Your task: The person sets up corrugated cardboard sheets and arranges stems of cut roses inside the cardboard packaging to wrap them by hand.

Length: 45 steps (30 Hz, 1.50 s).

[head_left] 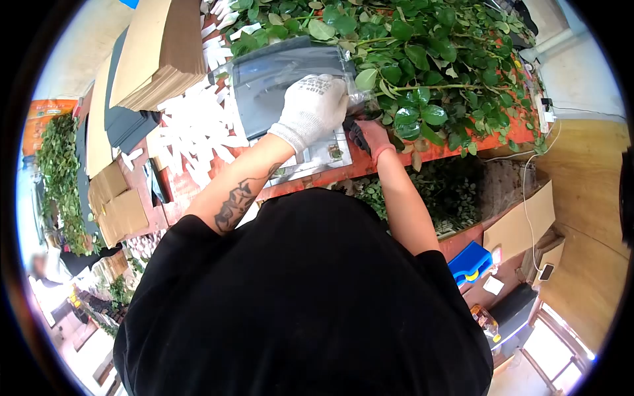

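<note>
Seemingly caught the work partway: saw dark sheet [264, 74] and clear plastic [360, 99] laid out by the left hand [313, 107], fingers [339, 99] curled, and right hand [371, 137] bent just beside; could not tell how tightly closed, or on what. Noted loose stems [422, 63] beyond and right of the fingers, apparently left to handle; white pieces [191, 129] leftward on the red bench [492, 141], cardboard [158, 56] farther left, wooden wall [588, 171] far right.

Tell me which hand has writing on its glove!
The left hand: its white glove has dark print on the back. The right hand wears a reddish glove with dark fingers, and no print shows there.
</note>
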Each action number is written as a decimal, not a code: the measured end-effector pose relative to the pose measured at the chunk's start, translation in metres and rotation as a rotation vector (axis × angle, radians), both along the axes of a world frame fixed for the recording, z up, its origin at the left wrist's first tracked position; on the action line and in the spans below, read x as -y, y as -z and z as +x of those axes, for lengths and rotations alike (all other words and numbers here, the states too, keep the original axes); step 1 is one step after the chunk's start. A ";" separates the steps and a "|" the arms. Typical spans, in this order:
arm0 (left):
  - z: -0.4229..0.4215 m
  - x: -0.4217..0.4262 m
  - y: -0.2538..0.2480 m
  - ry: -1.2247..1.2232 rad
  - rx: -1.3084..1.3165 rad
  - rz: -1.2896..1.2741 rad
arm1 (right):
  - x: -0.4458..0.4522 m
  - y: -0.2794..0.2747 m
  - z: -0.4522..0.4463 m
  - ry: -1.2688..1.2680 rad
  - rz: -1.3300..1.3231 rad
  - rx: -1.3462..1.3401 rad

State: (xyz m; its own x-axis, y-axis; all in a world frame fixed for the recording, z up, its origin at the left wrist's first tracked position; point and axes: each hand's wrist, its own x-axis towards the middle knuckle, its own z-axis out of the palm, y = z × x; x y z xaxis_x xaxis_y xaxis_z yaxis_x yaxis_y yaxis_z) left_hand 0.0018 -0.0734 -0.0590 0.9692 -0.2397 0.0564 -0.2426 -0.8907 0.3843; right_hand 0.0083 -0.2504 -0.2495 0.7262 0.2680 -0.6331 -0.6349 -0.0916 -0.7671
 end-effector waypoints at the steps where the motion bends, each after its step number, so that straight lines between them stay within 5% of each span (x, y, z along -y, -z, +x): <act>1: 0.000 0.000 -0.002 0.003 -0.018 0.020 | -0.003 -0.002 -0.002 0.003 -0.005 0.003; 3: -0.001 0.000 -0.003 0.010 -0.038 0.036 | -0.017 -0.003 -0.015 -0.033 -0.989 0.719; 4: -0.002 -0.001 -0.003 0.013 -0.018 0.019 | -0.024 -0.048 -0.017 -0.103 -0.899 0.381; 12: -0.017 -0.027 0.001 0.195 0.145 -0.147 | -0.018 -0.013 -0.011 -0.244 -1.066 0.391; 13: -0.029 -0.040 -0.018 0.270 0.128 -0.280 | -0.029 -0.043 -0.014 -0.056 -1.043 0.310; 15: -0.041 -0.074 -0.031 0.342 0.244 -0.347 | -0.025 -0.046 -0.022 -0.114 -1.070 0.397; 18: -0.048 -0.114 -0.037 0.180 0.198 -0.082 | -0.025 -0.100 -0.052 -0.212 -1.076 0.527; 22: -0.048 -0.126 -0.010 0.180 0.194 -0.112 | -0.043 -0.203 -0.076 -0.685 -0.882 0.773; 25: -0.054 -0.123 -0.008 0.124 0.204 -0.154 | -0.100 -0.294 -0.035 -0.855 -0.685 0.636; 29: -0.069 -0.114 -0.008 0.020 0.318 -0.099 | -0.198 -0.288 0.033 -0.963 -0.562 1.773; 31: -0.091 -0.115 -0.035 0.134 0.301 -0.336 | -0.248 -0.261 0.062 -1.458 -0.126 1.729; 33: -0.113 -0.127 -0.039 0.264 0.406 -0.617 | -0.292 -0.250 0.041 -2.103 -0.907 1.296; 35: -0.134 -0.136 -0.034 0.160 0.399 -0.778 | -0.312 -0.225 0.031 -2.396 -1.043 1.317; 37: -0.157 -0.136 -0.023 -0.229 0.252 -0.925 | -0.326 -0.204 0.023 -2.709 -1.179 1.315; 38: -0.164 -0.134 -0.011 -0.390 0.195 -1.024 | -0.327 -0.190 0.011 -2.647 -1.476 1.319; 40: -0.168 -0.129 0.018 -0.544 0.144 -1.119 | -0.327 -0.181 0.018 -2.722 -1.311 1.205; 41: -0.168 -0.125 0.034 -0.650 0.112 -1.394 | -0.326 -0.172 0.025 -2.740 -1.212 1.105; 42: -0.166 -0.123 0.044 -0.753 0.075 -1.666 | -0.321 -0.194 0.024 -2.734 -1.223 1.115; 45: -0.147 -0.122 0.049 -0.822 0.158 -1.620 | -0.280 -0.294 0.029 -2.549 -0.922 1.499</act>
